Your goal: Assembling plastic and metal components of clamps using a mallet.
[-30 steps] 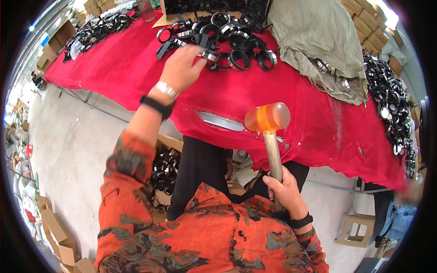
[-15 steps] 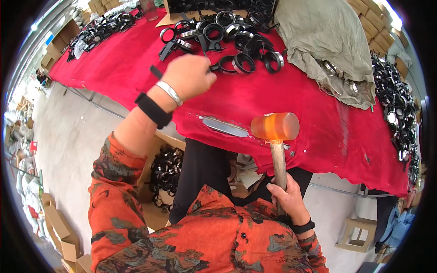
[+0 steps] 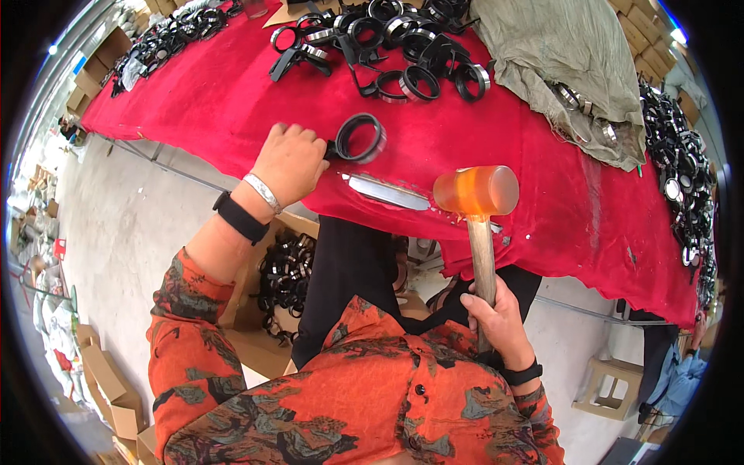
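My left hand (image 3: 291,164) is closed round the stem of a black ring-shaped part (image 3: 361,138), whose round end points right above the red cloth. The stem itself is mostly hidden by my fingers. In my right hand (image 3: 501,322) is the wooden handle of a mallet (image 3: 482,191) with a translucent orange head, held upright near the table's front edge. A flat metal bar (image 3: 387,192) is set in an opening of the cloth between the ring part and the mallet head. Farther back lies a pile of similar black rings with silver bands (image 3: 418,43).
Red cloth (image 3: 209,108) covers the table. A grey-green sack (image 3: 558,70) lies at the back right, partly over more rings. Other heaps of parts sit at the far left (image 3: 174,43) and right edge (image 3: 678,170). A cardboard box (image 3: 260,349) of black parts stands below, left of my legs.
My left hand has drawn back from the pile toward me, bringing a black ring part into plain sight. The mallet, still in my right hand, has risen slightly in the picture.
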`<state>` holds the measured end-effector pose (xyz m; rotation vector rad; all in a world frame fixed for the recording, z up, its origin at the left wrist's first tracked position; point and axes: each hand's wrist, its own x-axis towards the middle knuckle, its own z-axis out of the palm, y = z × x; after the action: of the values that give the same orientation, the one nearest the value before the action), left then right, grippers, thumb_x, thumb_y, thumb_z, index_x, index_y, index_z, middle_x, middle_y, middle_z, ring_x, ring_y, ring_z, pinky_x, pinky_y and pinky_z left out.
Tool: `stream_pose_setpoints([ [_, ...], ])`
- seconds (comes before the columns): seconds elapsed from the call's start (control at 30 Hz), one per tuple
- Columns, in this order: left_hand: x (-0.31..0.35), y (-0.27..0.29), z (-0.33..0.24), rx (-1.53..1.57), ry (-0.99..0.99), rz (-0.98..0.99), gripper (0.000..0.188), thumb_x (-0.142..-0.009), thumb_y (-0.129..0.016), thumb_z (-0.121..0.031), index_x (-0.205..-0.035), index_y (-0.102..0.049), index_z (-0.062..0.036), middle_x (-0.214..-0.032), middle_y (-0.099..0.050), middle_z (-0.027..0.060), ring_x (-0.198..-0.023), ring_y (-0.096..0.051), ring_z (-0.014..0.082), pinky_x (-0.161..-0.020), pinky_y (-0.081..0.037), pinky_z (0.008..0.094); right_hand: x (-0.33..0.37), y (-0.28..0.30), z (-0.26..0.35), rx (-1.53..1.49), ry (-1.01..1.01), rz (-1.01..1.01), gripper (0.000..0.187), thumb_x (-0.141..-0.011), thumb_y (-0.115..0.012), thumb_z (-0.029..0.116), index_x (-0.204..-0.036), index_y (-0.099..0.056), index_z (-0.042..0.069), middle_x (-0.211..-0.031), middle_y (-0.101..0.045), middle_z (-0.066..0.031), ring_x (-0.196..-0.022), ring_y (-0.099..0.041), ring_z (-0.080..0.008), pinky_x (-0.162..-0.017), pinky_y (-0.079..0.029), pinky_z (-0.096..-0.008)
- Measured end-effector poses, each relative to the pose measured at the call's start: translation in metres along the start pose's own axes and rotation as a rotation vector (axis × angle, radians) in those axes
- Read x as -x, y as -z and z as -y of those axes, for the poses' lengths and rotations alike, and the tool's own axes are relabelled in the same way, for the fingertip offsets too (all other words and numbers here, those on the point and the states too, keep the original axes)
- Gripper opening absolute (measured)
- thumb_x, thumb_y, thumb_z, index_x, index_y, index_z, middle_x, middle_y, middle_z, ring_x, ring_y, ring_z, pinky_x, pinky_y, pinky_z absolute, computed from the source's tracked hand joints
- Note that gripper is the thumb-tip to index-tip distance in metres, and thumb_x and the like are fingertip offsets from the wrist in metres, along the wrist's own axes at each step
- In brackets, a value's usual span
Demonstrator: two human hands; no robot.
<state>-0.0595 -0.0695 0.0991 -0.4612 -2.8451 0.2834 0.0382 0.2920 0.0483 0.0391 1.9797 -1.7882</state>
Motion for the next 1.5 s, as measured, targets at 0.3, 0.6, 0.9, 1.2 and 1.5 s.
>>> stream_pose_setpoints([
  [0.3,0.013,-0.013,-0.025,0.690,0.268,-0.220,0.012,-0.085,-0.060,-0.015,-0.089,-0.061,-0.0036,-0.074,-0.061,0.0149,-0.070,-0.062,0.0332,-0.060,-0.047,0.0400,0.002,-0.005,0.005,0.086,0.037,-0.039,0.030,-0.086,-0.066,0.020,-0.103,-0.052,-0.001,-0.069,-0.052,-0.0005,-0.052,-0.049,-0.0061,-0.046,-0.040,-0.0229],
  [0.6,0.031,-0.016,-0.088,2.044,0.643,0.248,0.010,-0.093,-0.055,-0.016,-0.090,-0.055,-0.0065,-0.064,-0.048,-0.0006,-0.046,-0.039,0.0067,-0.040,-0.028,0.0209,0.007,-0.014,0.010,0.095,0.032,-0.042,0.033,-0.086,-0.065,0.022,-0.104,-0.052,-0.002,-0.066,-0.050,0.0003,-0.052,-0.048,-0.0069,-0.047,-0.041,-0.0234],
  [0.9,0.005,-0.004,-0.067,2.145,0.533,0.219,0.028,-0.099,-0.043,-0.030,-0.095,-0.057,-0.0055,-0.064,-0.046,-0.0027,-0.042,-0.031,0.0029,-0.037,-0.021,0.0193,0.007,-0.016,0.009,0.068,0.038,-0.052,0.033,-0.086,-0.065,0.022,-0.104,-0.052,-0.002,-0.067,-0.049,0.0002,-0.052,-0.048,-0.0069,-0.047,-0.041,-0.0236],
  [1.2,0.002,-0.014,-0.082,2.332,0.522,0.206,0.038,-0.098,-0.037,-0.029,-0.108,-0.057,0.0016,-0.086,-0.063,0.0091,-0.073,-0.060,0.0184,-0.068,-0.049,0.0292,0.009,-0.012,0.014,0.070,0.014,-0.039,0.031,-0.086,-0.066,0.020,-0.105,-0.052,-0.001,-0.066,-0.050,0.0003,-0.053,-0.049,-0.0065,-0.047,-0.042,-0.0237],
  [1.5,0.029,-0.030,-0.096,2.127,0.686,-0.152,0.029,-0.098,-0.048,-0.026,-0.105,-0.055,0.0015,-0.090,-0.064,0.0104,-0.077,-0.061,0.0183,-0.073,-0.050,0.0298,0.006,-0.012,0.006,0.096,0.058,-0.044,0.034,-0.085,-0.067,0.021,-0.106,-0.053,-0.001,-0.067,-0.051,0.0000,-0.053,-0.049,-0.0062,-0.048,-0.042,-0.0233],
])
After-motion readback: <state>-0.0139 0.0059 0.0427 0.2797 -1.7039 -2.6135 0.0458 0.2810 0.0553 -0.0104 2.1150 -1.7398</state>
